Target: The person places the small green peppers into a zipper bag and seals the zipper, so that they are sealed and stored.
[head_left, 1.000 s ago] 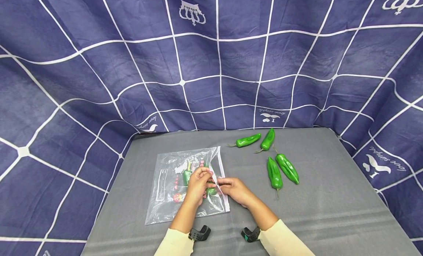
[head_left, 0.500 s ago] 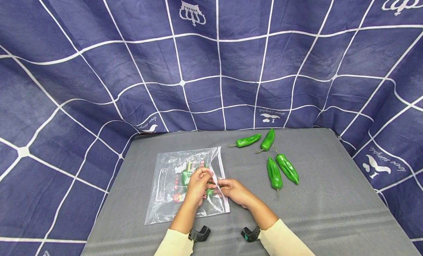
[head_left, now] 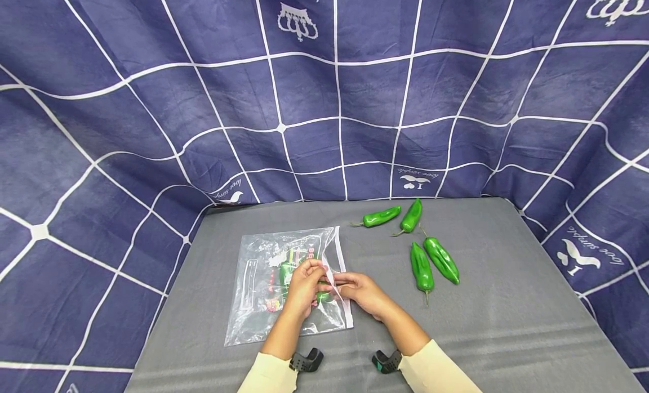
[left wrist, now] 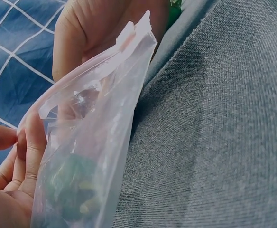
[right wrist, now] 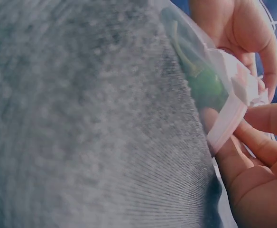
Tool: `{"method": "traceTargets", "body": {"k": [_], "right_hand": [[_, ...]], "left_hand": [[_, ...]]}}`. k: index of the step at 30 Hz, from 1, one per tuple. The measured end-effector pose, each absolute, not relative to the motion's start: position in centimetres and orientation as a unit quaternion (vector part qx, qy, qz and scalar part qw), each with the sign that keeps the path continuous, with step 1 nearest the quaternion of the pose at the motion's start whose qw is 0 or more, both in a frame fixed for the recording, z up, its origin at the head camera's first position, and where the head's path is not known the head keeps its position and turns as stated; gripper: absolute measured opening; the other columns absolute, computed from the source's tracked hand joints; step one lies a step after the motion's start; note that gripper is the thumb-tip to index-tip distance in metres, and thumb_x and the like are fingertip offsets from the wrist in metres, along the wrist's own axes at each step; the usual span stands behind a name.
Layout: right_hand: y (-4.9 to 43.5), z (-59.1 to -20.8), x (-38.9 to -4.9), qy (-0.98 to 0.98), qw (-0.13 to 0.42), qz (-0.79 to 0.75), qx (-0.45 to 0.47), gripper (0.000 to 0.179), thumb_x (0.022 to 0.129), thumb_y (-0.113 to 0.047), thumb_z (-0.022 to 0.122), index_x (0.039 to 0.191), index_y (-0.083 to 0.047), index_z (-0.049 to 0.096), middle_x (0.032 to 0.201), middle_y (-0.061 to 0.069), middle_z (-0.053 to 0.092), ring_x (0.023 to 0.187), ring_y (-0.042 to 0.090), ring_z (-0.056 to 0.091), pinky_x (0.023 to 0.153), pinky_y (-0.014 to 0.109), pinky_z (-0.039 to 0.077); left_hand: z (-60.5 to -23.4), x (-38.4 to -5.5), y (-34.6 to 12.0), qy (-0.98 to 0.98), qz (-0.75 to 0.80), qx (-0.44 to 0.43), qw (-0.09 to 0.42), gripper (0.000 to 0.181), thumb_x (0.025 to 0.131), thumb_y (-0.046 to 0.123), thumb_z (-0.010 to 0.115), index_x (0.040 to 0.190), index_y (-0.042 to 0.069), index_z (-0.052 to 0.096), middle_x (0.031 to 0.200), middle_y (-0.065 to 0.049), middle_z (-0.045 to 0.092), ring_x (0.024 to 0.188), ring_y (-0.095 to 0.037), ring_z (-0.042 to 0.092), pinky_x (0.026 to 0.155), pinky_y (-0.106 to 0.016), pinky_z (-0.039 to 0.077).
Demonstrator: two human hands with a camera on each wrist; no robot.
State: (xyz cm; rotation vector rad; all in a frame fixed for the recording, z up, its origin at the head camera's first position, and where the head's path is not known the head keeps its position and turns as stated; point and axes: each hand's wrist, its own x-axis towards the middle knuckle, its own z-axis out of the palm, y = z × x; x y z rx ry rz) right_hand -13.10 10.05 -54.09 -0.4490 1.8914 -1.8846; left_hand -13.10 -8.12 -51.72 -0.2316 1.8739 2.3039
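A clear zip bag [head_left: 253, 325] with red print lies on the grey cloth, its white zip edge to the right. Inside it is a green pepper [right wrist: 207, 88], its stem showing through the film in the right wrist view. My left hand [head_left: 304, 286] is over the bag and pinches the raised lip of its mouth. My right hand [head_left: 362, 291] comes from the right and holds the bag's mouth, with part of the fingers behind the film [left wrist: 115, 123] and close to the pepper. The white strip [right wrist: 228, 123] passes across these fingers.
Several green peppers lie on the grey cloth [head_left: 497, 303] right of the bag: one pepper [head_left: 382, 217] and another [head_left: 412, 215] at the back, a pepper [head_left: 422, 268] and its neighbour [head_left: 442, 260] nearer. A blue checked curtain [head_left: 324, 100] stands behind and at the sides.
Both hands stay nearly in place at the bag's mouth. The film and the green pepper under it shift slightly near my left hand; the loose peppers have not moved.
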Motion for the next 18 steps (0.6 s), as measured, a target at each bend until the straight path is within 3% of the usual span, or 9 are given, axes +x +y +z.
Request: {"method": "traceTargets", "body": {"k": [2, 7, 12, 15, 18], "right_hand": [[10.1, -53.9, -13.1, 0.682, 0.212, -0.681, -0.158, 0.049, 0.095, -0.002, 0.053, 0.139, 0.016, 0.046, 0.135, 0.036, 0.057, 0.104, 0.010, 0.070, 0.086, 0.019, 0.058], [10.4, -53.0, -13.1, 0.676, 0.201, -0.694, -0.148, 0.046, 0.096, -0.002, 0.053, 0.140, 0.014, 0.047, 0.138, 0.036, 0.055, 0.111, 0.014, 0.067, 0.090, 0.024, 0.060], [11.0, -52.4, -13.0, 0.669, 0.184, -0.706, -0.143, 0.046, 0.098, -0.001, 0.053, 0.140, 0.015, 0.045, 0.137, 0.038, 0.054, 0.117, 0.036, 0.066, 0.094, 0.036, 0.061], [11.3, -52.1, -13.1, 0.675, 0.169, -0.704, -0.143, 0.046, 0.098, -0.002, 0.054, 0.139, 0.016, 0.045, 0.136, 0.037, 0.055, 0.117, 0.037, 0.066, 0.095, 0.042, 0.060], [11.7, -51.9, -13.1, 0.679, 0.152, -0.704, -0.145, 0.045, 0.098, -0.002, 0.055, 0.138, 0.016, 0.046, 0.135, 0.038, 0.055, 0.113, 0.027, 0.069, 0.094, 0.040, 0.061]], "left_hand": [[-51.7, -13.1, -8.1, 0.627, 0.771, -0.076, 0.082, 0.011, 0.093, 0.008, 0.059, 0.104, 0.005, 0.056, 0.084, 0.002, 0.067, 0.059, -0.011, 0.066, 0.044, -0.019, 0.049], [-51.8, -13.2, -8.1, 0.617, 0.780, -0.068, 0.078, 0.012, 0.094, 0.004, 0.059, 0.105, 0.001, 0.055, 0.085, 0.001, 0.066, 0.067, -0.011, 0.066, 0.058, -0.022, 0.060], [-51.8, -13.3, -8.0, 0.617, 0.780, -0.067, 0.076, 0.015, 0.093, 0.003, 0.059, 0.106, -0.001, 0.055, 0.085, 0.000, 0.064, 0.071, -0.012, 0.064, 0.060, -0.023, 0.061], [-51.9, -13.3, -8.1, 0.626, 0.772, -0.071, 0.082, 0.014, 0.092, 0.004, 0.060, 0.105, 0.001, 0.055, 0.082, 0.001, 0.064, 0.065, -0.012, 0.066, 0.051, -0.021, 0.057], [-51.8, -13.3, -8.2, 0.634, 0.765, -0.074, 0.088, 0.013, 0.092, 0.006, 0.060, 0.104, 0.004, 0.056, 0.081, 0.001, 0.064, 0.059, -0.012, 0.067, 0.042, -0.019, 0.049]]}}
